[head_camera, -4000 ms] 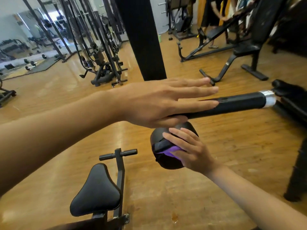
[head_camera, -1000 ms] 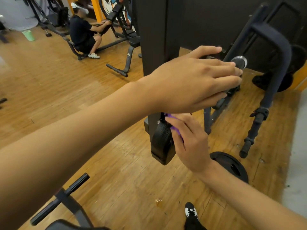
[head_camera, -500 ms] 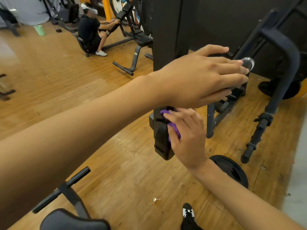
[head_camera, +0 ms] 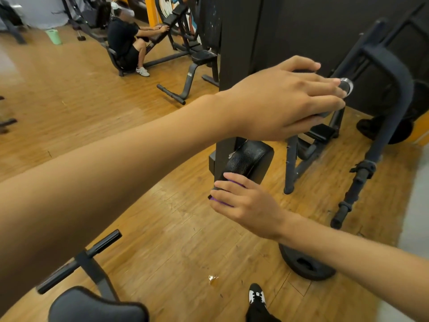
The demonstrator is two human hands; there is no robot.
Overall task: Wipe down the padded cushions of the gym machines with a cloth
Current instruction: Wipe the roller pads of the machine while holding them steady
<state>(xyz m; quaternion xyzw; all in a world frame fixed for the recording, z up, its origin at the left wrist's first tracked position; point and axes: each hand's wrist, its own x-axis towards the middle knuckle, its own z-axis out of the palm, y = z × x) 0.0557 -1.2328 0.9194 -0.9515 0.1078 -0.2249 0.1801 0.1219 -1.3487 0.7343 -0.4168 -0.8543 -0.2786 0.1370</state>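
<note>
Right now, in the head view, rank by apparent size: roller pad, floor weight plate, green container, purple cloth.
1-2. roller pad and weight plate: too alike to rank; plate partly hidden.
3. green container, far off.
4. purple cloth: only slivers show under the right hand.

Bright, even indoor light is falling on the wooden floor (head_camera: 69,108), which is giving off a pale sheen far to the left of the left hand (head_camera: 283,101). Behind that hand the dark wall (head_camera: 301,26) is swallowing detail. Below and left of the right hand (head_camera: 246,205), the seat (head_camera: 97,307) is smearing with blur. Straight lines are bending toward the edges.
</note>
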